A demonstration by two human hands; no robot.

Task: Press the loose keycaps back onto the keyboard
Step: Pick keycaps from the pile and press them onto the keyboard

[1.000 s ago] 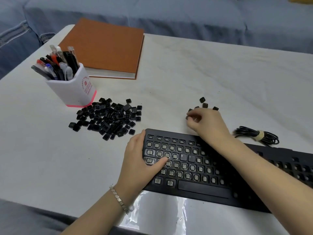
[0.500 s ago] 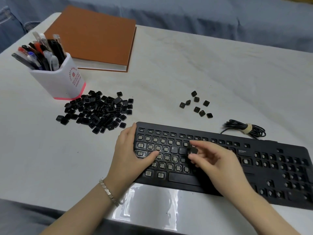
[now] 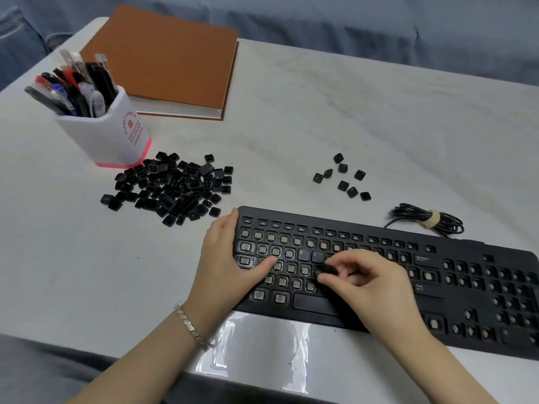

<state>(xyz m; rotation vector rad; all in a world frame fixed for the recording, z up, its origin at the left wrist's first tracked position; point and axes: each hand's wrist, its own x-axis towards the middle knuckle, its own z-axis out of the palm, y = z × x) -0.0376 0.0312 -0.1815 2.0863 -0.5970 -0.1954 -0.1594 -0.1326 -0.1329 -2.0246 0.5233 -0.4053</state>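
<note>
The right hand (image 3: 376, 290) pinches one black keycap (image 3: 330, 269) between its thumb and first finger. The other fingers are curled. The keycap is down at the keyboard (image 3: 466, 252), in the middle rows, just near of the T key (image 3: 315, 255). Beside that key on the left is the R key (image 3: 302, 253). Most other spots are bare and show little square pads.

The left hand (image 3: 230, 266) holds the left end of the keyboard, with its thumb lying across the keys and its fingers round the edge. It wears a bracelet (image 3: 192, 328) on the wrist.

The keyboard lies near on the white table (image 3: 350, 112). Two keys on its right part have white writing, too small to read.

A big pile of keycaps (image 3: 175, 188) lies far left of the keyboard. A small bunch (image 3: 344, 177) lies far of its middle. A tied-up cable (image 3: 428, 220) lies far right.

A white cup (image 3: 110, 135) full of pens stands next to the big pile. Its red writing is too small to read. A brown book (image 3: 166, 59) lies behind it.
</note>
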